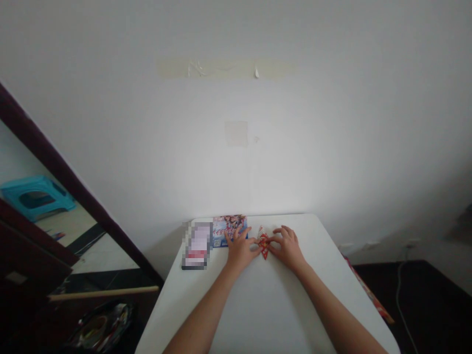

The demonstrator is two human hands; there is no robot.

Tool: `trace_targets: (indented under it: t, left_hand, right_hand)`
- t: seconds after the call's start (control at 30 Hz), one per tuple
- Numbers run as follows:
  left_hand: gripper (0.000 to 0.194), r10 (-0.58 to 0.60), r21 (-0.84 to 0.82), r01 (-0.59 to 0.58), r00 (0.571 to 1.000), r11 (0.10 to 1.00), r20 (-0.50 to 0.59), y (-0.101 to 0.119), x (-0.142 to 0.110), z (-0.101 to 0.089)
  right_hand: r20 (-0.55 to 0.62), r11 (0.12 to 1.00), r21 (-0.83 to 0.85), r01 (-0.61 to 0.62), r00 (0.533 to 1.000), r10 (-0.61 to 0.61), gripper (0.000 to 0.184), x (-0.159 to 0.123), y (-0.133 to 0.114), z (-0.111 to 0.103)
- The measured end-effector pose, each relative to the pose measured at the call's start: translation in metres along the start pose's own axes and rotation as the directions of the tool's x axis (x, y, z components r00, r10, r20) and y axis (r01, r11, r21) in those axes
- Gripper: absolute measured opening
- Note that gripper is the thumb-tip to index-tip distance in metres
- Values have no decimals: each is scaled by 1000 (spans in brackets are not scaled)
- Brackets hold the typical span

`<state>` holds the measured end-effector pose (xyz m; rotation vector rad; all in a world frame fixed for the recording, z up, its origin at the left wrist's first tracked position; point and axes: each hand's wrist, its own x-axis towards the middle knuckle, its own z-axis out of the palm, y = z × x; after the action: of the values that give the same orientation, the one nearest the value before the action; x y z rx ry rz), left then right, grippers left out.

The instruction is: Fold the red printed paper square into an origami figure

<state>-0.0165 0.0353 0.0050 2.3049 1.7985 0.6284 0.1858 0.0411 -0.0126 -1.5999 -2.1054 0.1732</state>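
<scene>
A small folded piece of red and white patterned paper (264,252) lies on the white table (258,305), pointed at its near and far ends. My left hand (239,248) pinches its left side between thumb and index finger, the other fingers spread over a printed blue card (220,223). From the right, my right hand (287,246) pinches the paper's other side with thumb and index finger, its remaining fingers raised and curled. The fingertips hide part of the paper's middle.
A phone-like device (198,245) with a blurred screen lies left of the card. The table's far edge meets a white wall (236,177). On the left are a dark-framed mirror (92,196) and a bin (103,327) on the floor; a cable (398,285) hangs at right.
</scene>
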Motion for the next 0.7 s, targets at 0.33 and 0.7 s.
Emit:
trace_targets:
  t: [0.33,0.7]
  left_hand:
    - [49,-7,52,3,997,999,81,1,0,-6]
    - [64,6,45,-15,983,999,183,-5,0,-12]
  right_hand:
    - [87,1000,-12,9,996,-8,34,0,-5,-11]
    - [110,999,-32,42,993,-38,48,-3,-1,-10]
